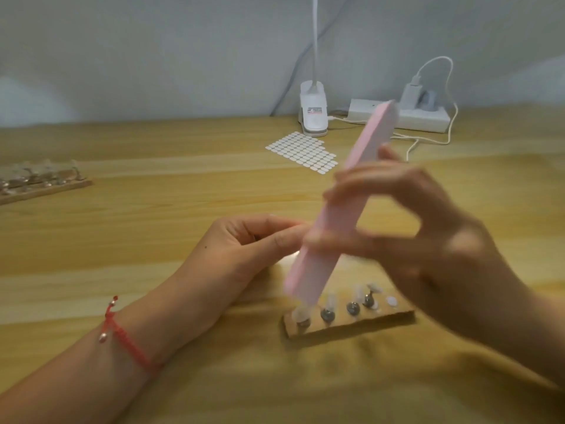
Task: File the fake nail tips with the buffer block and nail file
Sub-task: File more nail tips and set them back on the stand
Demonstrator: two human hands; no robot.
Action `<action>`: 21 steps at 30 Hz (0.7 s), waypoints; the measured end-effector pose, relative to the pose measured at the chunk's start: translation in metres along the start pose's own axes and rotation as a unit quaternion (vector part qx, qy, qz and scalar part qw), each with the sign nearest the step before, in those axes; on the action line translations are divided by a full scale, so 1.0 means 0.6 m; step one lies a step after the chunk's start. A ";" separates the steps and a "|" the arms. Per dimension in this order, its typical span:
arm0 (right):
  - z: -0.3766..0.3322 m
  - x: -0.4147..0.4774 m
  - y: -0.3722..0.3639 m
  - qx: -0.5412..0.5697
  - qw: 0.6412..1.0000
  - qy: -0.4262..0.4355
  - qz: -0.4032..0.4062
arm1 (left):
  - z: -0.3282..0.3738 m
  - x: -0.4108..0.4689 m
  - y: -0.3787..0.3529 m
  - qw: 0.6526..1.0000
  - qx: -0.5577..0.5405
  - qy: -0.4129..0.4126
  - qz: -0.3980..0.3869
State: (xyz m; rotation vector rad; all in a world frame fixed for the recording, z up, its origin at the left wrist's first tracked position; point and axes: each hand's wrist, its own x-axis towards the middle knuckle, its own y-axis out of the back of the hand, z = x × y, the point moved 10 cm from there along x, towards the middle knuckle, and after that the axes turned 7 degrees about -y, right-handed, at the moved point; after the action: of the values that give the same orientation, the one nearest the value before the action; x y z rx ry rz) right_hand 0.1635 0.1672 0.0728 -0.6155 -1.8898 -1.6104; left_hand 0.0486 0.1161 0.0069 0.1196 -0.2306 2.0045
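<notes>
A long pink buffer block (339, 203) is held steeply tilted over the table, its lower end just above the leftmost nail tip. My right hand (406, 237) grips it around the middle, thumb and fingers curled round it; the hand is blurred. My left hand (244, 246) lies on the table beside the block, fingers curled, pinching something small that the block hides. A small wooden stand (351, 325) in front holds several clear fake nail tips (330, 304) on metal pegs.
A second wooden stand with nail tips (39, 180) sits at the far left. A sheet of white adhesive tabs (302, 151) lies mid-table. Behind it stand a white clip lamp base (313, 114), a power strip (422, 117) and a charger with a white cable.
</notes>
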 end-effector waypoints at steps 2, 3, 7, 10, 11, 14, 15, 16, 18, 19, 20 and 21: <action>0.033 0.008 0.020 0.002 0.998 -0.051 0.020 | 0.001 0.001 0.003 1.000 0.025 -0.006 0.009; 0.036 0.006 0.020 0.005 0.998 -0.056 0.017 | 0.001 0.001 0.004 1.000 0.028 -0.006 0.009; -0.026 -0.008 -0.009 -0.003 0.999 0.043 -0.017 | -0.005 -0.001 0.002 1.000 -0.007 0.004 -0.002; 0.025 0.008 0.015 -0.007 1.000 -0.024 0.013 | -0.002 0.000 0.004 1.000 0.010 -0.009 0.010; 0.032 0.007 0.017 0.002 0.999 -0.038 0.015 | -0.001 0.000 0.003 1.000 0.014 -0.009 0.009; -0.011 -0.009 -0.007 0.023 0.999 0.018 -0.015 | -0.006 -0.001 0.005 1.000 0.006 0.004 0.010; -0.018 -0.010 -0.010 0.017 0.999 0.035 -0.021 | -0.006 -0.001 0.005 1.000 0.000 0.004 0.010; -0.009 -0.006 -0.006 0.011 0.999 0.028 -0.016 | -0.003 0.000 0.003 1.000 -0.003 0.001 0.007; 0.029 0.003 0.010 0.019 1.000 -0.023 0.009 | 0.001 0.001 0.000 1.000 0.010 -0.013 0.004; 0.038 0.004 0.012 0.031 0.999 -0.040 0.012 | 0.003 0.000 0.000 1.000 0.016 -0.018 0.004; 0.035 0.001 0.007 0.045 0.998 -0.037 0.006 | 0.002 0.000 0.002 1.000 0.015 -0.017 0.003; 0.021 -0.003 -0.001 0.061 0.998 -0.020 -0.004 | -0.002 -0.001 0.005 1.000 0.012 -0.013 0.002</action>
State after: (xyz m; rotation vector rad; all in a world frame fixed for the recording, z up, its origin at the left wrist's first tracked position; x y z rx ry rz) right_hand 0.1629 0.1797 0.0698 -0.5917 -2.0046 -1.4855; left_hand 0.0462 0.1148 0.0056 0.1604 -0.2225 2.0107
